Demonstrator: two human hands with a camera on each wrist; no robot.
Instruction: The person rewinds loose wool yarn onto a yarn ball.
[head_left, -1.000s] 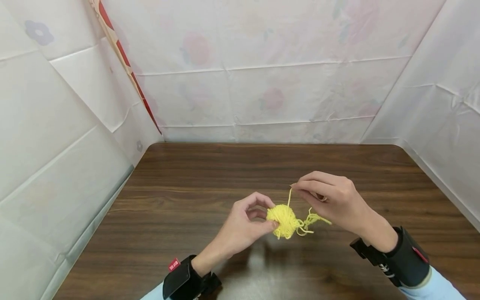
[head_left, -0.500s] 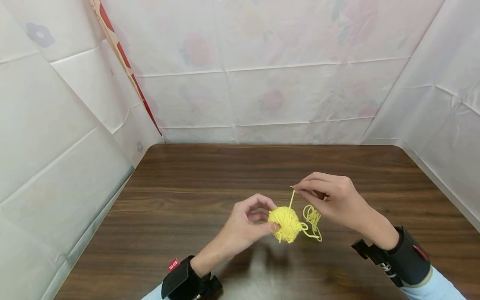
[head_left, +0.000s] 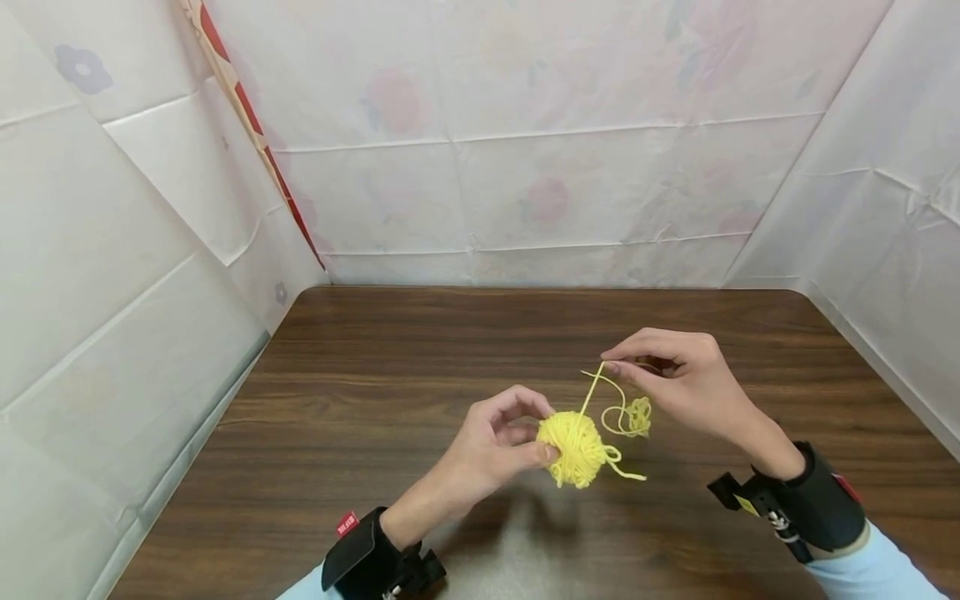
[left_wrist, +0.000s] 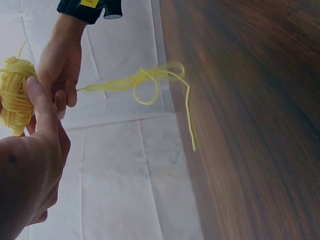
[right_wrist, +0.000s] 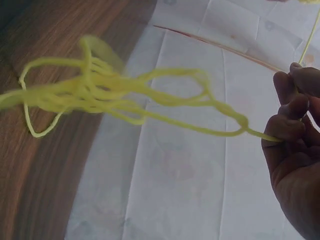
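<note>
Head view: a small yellow yarn ball point(head_left: 575, 448) held just above a dark wooden worktop point(head_left: 375, 400), near its middle. Left hand point(head_left: 491, 446) curled beside the ball, thumb and fingertips pinching its left side; inner fingers partly hidden behind the thumb. Right hand point(head_left: 686, 383) raised a little higher and to the right, fingertips pinching a strand point(head_left: 592, 388) running taut up from the ball. A tangle of loose yarn point(head_left: 636, 415) hanging below that grip, between hand and ball, with one tail end sticking out to the ball's lower right. Black wrist straps point(head_left: 813, 504) on both forearms, cut off by the bottom edge. White creased sheeting point(head_left: 525, 167) with faint flower print walling in the worktop on three sides.

Left wrist view: close and tilted. Left thumb point(left_wrist: 42, 107) pressed against the ball point(left_wrist: 15, 95), only part of the ball in frame. Right hand point(left_wrist: 60, 67) behind it, loose loops point(left_wrist: 150, 82) trailing away over the worktop edge.

Right wrist view: right fingers point(right_wrist: 287, 130) at the right edge, dark and partly cut off, closed on the strand at a small knot. Tangle point(right_wrist: 100, 95) blurred, individual loops hard to separate. Ball out of frame.
</note>
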